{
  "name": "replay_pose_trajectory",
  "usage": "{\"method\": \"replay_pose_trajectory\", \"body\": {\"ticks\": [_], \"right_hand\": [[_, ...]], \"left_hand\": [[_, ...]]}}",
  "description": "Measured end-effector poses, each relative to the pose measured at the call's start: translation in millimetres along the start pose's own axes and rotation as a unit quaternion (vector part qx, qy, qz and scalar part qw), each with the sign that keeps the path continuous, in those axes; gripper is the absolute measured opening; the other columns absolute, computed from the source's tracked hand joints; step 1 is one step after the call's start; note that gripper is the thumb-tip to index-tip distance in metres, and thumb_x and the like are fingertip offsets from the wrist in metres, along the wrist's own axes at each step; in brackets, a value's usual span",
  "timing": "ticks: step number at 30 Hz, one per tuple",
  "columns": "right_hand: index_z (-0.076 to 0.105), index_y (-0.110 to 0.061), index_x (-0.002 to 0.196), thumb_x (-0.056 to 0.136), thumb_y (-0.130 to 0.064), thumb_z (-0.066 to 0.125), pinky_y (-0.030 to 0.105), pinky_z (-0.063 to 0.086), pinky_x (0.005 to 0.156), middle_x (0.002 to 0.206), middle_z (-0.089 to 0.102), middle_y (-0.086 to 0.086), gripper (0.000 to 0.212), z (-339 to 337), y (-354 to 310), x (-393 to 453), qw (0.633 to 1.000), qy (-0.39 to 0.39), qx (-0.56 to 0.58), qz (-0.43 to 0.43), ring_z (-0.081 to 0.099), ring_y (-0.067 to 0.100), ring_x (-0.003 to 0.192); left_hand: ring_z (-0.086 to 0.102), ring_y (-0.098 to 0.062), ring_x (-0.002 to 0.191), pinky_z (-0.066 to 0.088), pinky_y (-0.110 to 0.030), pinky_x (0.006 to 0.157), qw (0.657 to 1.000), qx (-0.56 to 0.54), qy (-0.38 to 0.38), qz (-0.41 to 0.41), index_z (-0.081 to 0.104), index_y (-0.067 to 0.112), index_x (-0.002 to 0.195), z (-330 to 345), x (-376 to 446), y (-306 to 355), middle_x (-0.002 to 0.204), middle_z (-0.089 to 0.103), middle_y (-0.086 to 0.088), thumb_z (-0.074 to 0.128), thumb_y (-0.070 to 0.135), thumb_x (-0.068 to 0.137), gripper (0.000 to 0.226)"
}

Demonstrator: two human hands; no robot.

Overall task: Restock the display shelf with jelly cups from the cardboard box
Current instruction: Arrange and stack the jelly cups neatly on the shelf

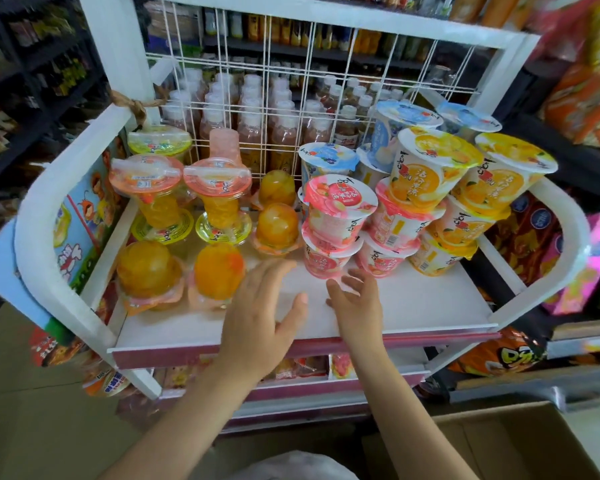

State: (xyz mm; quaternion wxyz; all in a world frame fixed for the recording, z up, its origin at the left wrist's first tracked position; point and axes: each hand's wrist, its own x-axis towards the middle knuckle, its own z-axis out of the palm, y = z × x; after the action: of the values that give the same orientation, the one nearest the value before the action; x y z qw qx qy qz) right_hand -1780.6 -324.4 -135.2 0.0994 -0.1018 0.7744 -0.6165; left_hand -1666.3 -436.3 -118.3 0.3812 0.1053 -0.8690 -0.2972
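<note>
1. Both hands are empty, fingers spread apart, over the bare front of the display shelf [413, 306]. The left hand [260, 317] is at about 6 o'clock of the shelf; the right hand [357, 303] is just to its right, fingertips close under the pink jelly cups [340, 206].
2. The pink, orange and blue cups at 1 to 3 o'clock stand in tilted stacks leaning toward the front. A nudge from the right hand at the base of the pink stack could, I judge, topple it, and the orange jelly cups [433, 168] touching it could follow.
3. The clear fruit jelly cups [219, 271] at 9 o'clock are stacked rim to rim and base to base on narrow footing. A brush from the left hand's thumb side could knock one off.
4. The shelf front has only a low lip, so a fallen cup could roll off to the floor.
5. The cardboard box [499, 445] sits low at 5 o'clock, out of the line of sight toward the shelf. Reaching down may swing an elbow into the shelf edge.
6. Adding more cups on top of the already leaning stacks would make a collapse likelier than filling the bare front.
</note>
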Motion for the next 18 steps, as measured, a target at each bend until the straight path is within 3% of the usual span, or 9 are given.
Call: {"method": "replay_pose_trajectory", "body": {"ticks": [2, 4, 6, 8, 11, 14, 16, 18], "right_hand": [[0.043, -0.030, 0.138, 0.094, -0.021, 0.064, 0.034, 0.056, 0.090, 0.121, 0.054, -0.019, 0.049, -5.3, -4.1, -0.1, 0.999, -0.049, 0.020, -0.014, 0.065, 0.001, 0.102], [0.036, -0.029, 0.149, 0.096, -0.015, 0.059, 0.032, 0.053, 0.098, 0.127, 0.053, -0.021, 0.060, -7.7, -6.8, -0.8, 0.995, -0.095, 0.035, -0.020, 0.063, 0.004, 0.113], [0.033, -0.031, 0.151, 0.097, -0.012, 0.057, 0.031, 0.050, 0.102, 0.133, 0.054, -0.021, 0.062, -10.3, -5.4, -0.3, 0.991, -0.125, 0.047, -0.030, 0.059, 0.006, 0.121], [0.033, -0.031, 0.152, 0.098, -0.008, 0.054, 0.030, 0.049, 0.104, 0.137, 0.053, -0.020, 0.062, -13.8, -2.5, 3.5, 0.988, -0.143, 0.051, -0.035, 0.055, 0.006, 0.126], [0.032, -0.031, 0.152, 0.098, -0.006, 0.052, 0.030, 0.048, 0.105, 0.143, 0.051, -0.016, 0.063, -18.7, -0.9, 11.5, 0.985, -0.161, 0.050, -0.035, 0.053, 0.006, 0.129], [0.031, -0.034, 0.153, 0.098, -0.009, 0.053, 0.031, 0.048, 0.105, 0.144, 0.049, -0.020, 0.064, -23.9, 0.3, 18.6, 0.981, -0.185, 0.047, -0.029, 0.053, 0.006, 0.129], [0.037, -0.031, 0.150, 0.098, -0.011, 0.054, 0.035, 0.049, 0.104, 0.141, 0.051, -0.020, 0.058, -30.9, 3.2, 22.2, 0.982, -0.186, 0.033, -0.019, 0.056, 0.007, 0.124], [0.052, -0.027, 0.138, 0.097, -0.012, 0.055, 0.039, 0.053, 0.098, 0.129, 0.059, -0.018, 0.044, -44.5, 5.8, 25.4, 0.990, -0.137, 0.007, -0.023, 0.062, 0.008, 0.111]], "left_hand": [[0.049, -0.009, 0.126, 0.041, -0.026, 0.099, 0.977, -0.115, -0.069, -0.165, 0.046, 0.023, 0.140, 18.6, 14.3, 16.2, 0.134, 0.050, 0.010, 0.056, 0.034, 0.098, 0.044], [0.048, -0.006, 0.128, 0.039, -0.021, 0.097, 0.923, -0.237, -0.111, -0.283, 0.042, 0.034, 0.139, 35.7, 26.4, 18.8, 0.136, 0.047, 0.016, 0.060, 0.023, 0.097, 0.047], [0.051, 0.001, 0.125, 0.044, -0.017, 0.097, 0.910, -0.290, -0.108, -0.275, 0.044, 0.045, 0.130, 47.6, 32.9, 15.3, 0.132, 0.054, 0.023, 0.060, 0.012, 0.096, 0.050], [0.053, 0.003, 0.123, 0.044, -0.016, 0.096, 0.906, -0.306, -0.112, -0.271, 0.044, 0.049, 0.131, 56.2, 34.9, 12.8, 0.130, 0.060, 0.021, 0.061, 0.013, 0.093, 0.055], [0.054, 0.002, 0.123, 0.043, -0.011, 0.093, 0.905, -0.310, -0.099, -0.272, 0.044, 0.043, 0.136, 63.3, 34.9, 12.5, 0.133, 0.061, 0.014, 0.059, 0.020, 0.086, 0.057], [0.053, 0.007, 0.123, 0.042, -0.007, 0.093, 0.907, -0.310, -0.100, -0.268, 0.042, 0.039, 0.140, 66.0, 35.9, 10.7, 0.135, 0.059, 0.016, 0.059, 0.011, 0.094, 0.057], [0.053, 0.005, 0.122, 0.044, -0.013, 0.097, 0.911, -0.288, -0.096, -0.279, 0.044, 0.036, 0.140, 67.8, 34.0, 9.2, 0.134, 0.057, 0.020, 0.059, 0.008, 0.096, 0.054], [0.056, -0.005, 0.117, 0.046, -0.025, 0.096, 0.924, -0.220, -0.068, -0.307, 0.050, 0.032, 0.132, 71.0, 28.9, 10.7, 0.128, 0.057, 0.017, 0.059, 0.013, 0.095, 0.042]]}}
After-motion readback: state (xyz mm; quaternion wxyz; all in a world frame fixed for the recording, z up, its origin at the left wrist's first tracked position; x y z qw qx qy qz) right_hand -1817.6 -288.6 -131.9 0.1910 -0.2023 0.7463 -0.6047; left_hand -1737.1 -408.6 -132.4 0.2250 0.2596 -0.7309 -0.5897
